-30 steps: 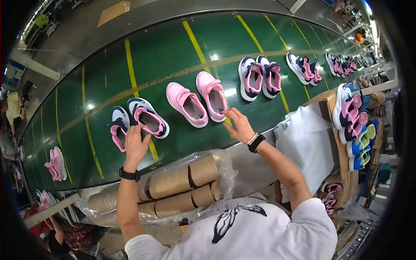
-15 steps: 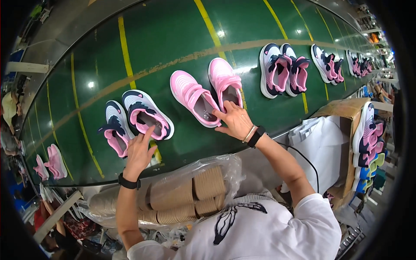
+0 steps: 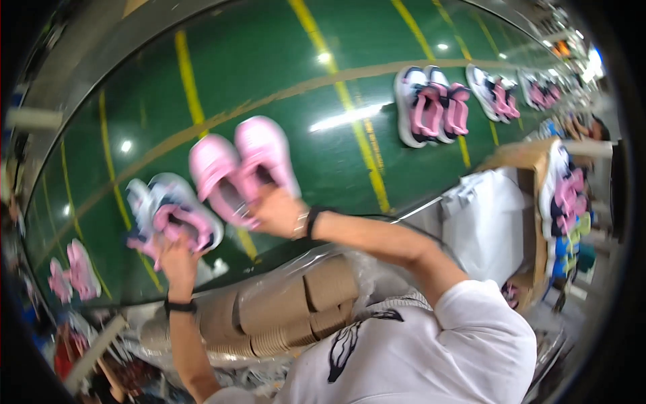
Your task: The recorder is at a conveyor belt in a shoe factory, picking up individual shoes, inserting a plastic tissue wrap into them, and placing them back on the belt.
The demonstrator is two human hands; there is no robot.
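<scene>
My right hand point(image 3: 279, 211) is closed on the heels of two pink sneakers point(image 3: 261, 145), which stand side by side on the green conveyor belt point(image 3: 323, 168) with toes pointing away from me. To their left is a white, navy and pink pair of sneakers point(image 3: 210, 229). At the heel of that pair's right shoe, my left hand point(image 3: 178, 259) has its fingers bent into the opening; motion blur softens the fingertips. The two pairs almost touch.
More navy, white and pink sneakers point(image 3: 410, 108) line the belt to the right. A smaller pink pair point(image 3: 83, 269) stands far left. Close to me are plastic-wrapped brown cardboard inserts point(image 3: 269, 306), and a carton point(image 3: 535, 269) with white paper point(image 3: 484, 222) at right.
Both hands have moved left. The pink pair has slid left with my right hand, close to the navy and white pair, which has also shifted left under my left hand.
</scene>
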